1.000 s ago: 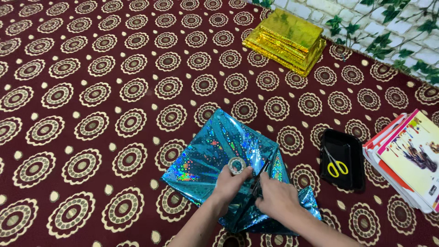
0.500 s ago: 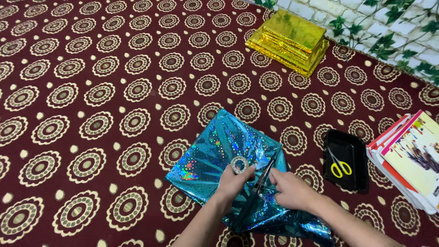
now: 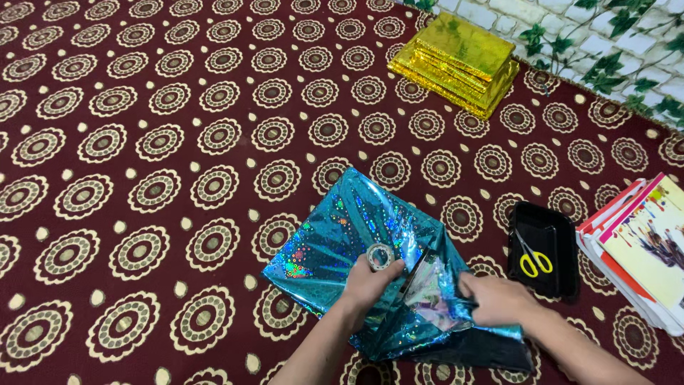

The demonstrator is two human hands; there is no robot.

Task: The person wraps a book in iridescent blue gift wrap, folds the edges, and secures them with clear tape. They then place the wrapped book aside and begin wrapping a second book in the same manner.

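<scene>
Right hand [image 3: 499,299] moved rightward, pulling wrap [image 3: 342,228] | left hand [image 3: 370,281] holds tape roll [image 3: 380,255]

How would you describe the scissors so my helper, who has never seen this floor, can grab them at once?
Start at the red patterned carpet and go to the stack of colourful books at its right edge. Just left of the books lies a black tray, and the scissors lie inside it. Their yellow handles set them apart from everything nearby, and nothing else lies in the tray.
</scene>
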